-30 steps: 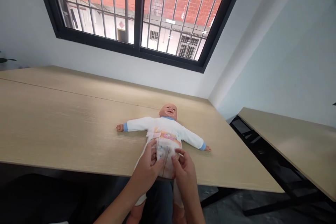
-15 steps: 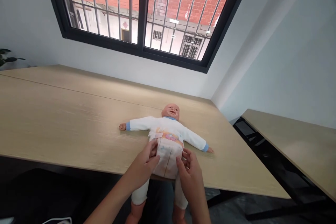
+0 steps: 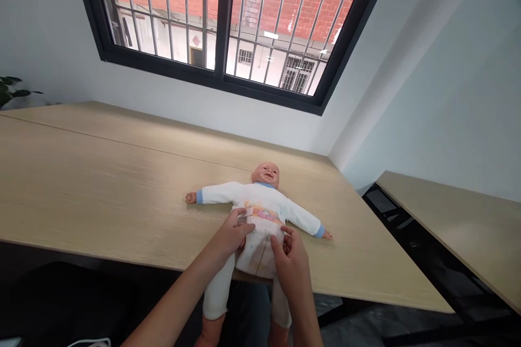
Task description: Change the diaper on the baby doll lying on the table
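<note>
A baby doll [image 3: 266, 174] lies on its back, arms spread, in a white top with blue cuffs and collar. Around its hips is a white diaper [image 3: 258, 252] with an orange printed waistband [image 3: 265, 213]. My left hand [image 3: 234, 233] pinches the diaper's left side, its fingertips by the waist tab. On the opposite side, my right hand [image 3: 293, 257] has its thumb on the diaper's front and its curled fingers at the edge. The doll's legs, in white leggings [image 3: 217, 295], hang over the table's front edge.
The doll lies on a light wooden table [image 3: 122, 184] below a barred window [image 3: 220, 27]. A second table [image 3: 456, 217] with a black frame stands to the right. Plant leaves [image 3: 16, 91] show at the far left.
My left hand has moved up the diaper's side to the waistband. My right hand has shifted slightly up and inward on the diaper. The doll lies in the same pose.
</note>
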{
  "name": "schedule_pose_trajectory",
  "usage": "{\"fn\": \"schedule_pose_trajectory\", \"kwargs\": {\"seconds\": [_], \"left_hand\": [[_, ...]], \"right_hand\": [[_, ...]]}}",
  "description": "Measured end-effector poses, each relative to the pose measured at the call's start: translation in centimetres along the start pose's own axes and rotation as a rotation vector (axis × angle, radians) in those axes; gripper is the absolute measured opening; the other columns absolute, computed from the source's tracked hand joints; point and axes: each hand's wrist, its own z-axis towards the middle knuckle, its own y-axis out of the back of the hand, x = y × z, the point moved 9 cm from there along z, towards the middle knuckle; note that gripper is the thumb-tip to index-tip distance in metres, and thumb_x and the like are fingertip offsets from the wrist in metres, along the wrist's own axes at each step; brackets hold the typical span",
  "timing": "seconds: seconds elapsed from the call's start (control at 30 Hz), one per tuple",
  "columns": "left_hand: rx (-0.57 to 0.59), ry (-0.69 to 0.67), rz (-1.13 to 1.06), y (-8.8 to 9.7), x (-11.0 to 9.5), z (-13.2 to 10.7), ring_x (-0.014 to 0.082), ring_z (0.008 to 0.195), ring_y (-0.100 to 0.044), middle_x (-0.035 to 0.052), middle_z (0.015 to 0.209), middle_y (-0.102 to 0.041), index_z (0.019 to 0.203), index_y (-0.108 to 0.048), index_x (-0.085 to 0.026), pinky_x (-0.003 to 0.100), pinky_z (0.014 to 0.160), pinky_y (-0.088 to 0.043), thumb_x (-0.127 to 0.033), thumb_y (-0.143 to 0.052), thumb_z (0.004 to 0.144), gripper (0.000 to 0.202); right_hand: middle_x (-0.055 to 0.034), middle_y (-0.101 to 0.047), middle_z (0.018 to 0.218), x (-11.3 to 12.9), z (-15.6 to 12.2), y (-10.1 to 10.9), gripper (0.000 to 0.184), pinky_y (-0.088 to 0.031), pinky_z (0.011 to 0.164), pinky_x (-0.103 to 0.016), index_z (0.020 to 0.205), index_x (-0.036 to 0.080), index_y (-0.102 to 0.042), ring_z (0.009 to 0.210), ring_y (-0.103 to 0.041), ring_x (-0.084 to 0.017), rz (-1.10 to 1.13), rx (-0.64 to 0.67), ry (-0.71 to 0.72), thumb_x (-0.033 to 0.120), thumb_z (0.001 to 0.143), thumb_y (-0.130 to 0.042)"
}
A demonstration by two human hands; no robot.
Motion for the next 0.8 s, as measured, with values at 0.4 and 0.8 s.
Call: {"fn": "schedule_pose_trajectory", "kwargs": {"seconds": [0.4, 0.8], "left_hand": [[-0.068, -0.059, -0.123, 2.5, 0.1, 0.6, 0.0083, 0.046, -0.038, -0.0075, 0.058, -0.051, 0.126, -0.046, -0.013, 0.021, 0.049, -0.041, -0.03, -0.071, 0.07, 0.064], [-0.03, -0.104, 0.279, 1.8, -2.0, 0.6, 0.0164, 0.06, -0.057, 0.0, 0.07, -0.061, 0.115, -0.054, -0.016, 0.024, 0.054, -0.042, -0.041, -0.065, 0.081, 0.044]], "right_hand": [[-0.001, -0.063, 0.066, -1.5, 1.3, 1.2, 0.051, -0.04, 0.049, -0.023, 0.108, 0.015, -0.052, 0.055, -0.055, -0.016, 0.135, -0.024, -0.066, 0.044, 0.071, -0.073], [-0.0119, -0.072, 0.094, -1.2, 2.3, 2.3, 0.048, -0.049, 0.055, -0.028, 0.11, 0.016, -0.055, 0.07, -0.066, -0.021, 0.099, -0.012, -0.102, 0.044, 0.075, -0.07]]}}
